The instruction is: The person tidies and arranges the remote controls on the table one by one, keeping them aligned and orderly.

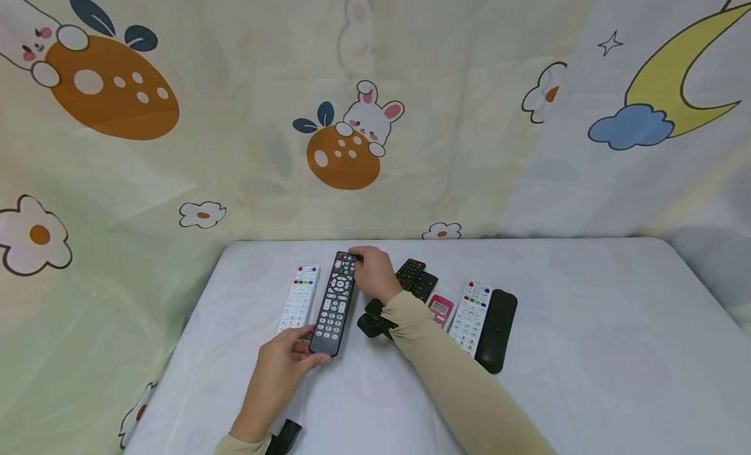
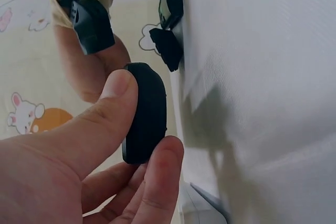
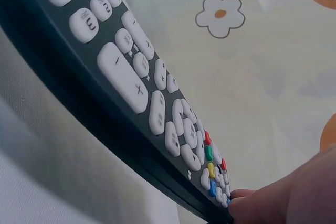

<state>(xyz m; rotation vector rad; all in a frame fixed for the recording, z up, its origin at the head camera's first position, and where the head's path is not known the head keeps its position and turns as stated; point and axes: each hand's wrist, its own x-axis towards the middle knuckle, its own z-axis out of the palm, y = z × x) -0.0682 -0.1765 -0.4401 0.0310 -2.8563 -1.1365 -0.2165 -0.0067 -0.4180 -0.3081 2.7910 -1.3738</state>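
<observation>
A dark grey remote control (image 1: pixel 333 304) with white buttons and a few coloured ones is held just above the white table, its button face up. My left hand (image 1: pixel 281 367) pinches its near end between thumb and fingers; the left wrist view shows the thumb (image 2: pixel 118 85) on one side of the remote's end (image 2: pixel 144 114). At the far end, the fingers of my right hand (image 1: pixel 375 272) grip the top corner. The right wrist view looks along the remote's buttons (image 3: pixel 123 77) towards those fingertips (image 3: pixel 252 203). A white remote (image 1: pixel 299 298) lies just left of the held one.
Right of my right forearm lie a red device with a small screen (image 1: pixel 440 308), a white remote (image 1: pixel 471 315) and a black remote (image 1: pixel 497 331) showing a plain side. Two small black remotes (image 1: pixel 409 270) are partly behind my right wrist. A printed cloth hangs behind the table (image 1: pixel 598 324).
</observation>
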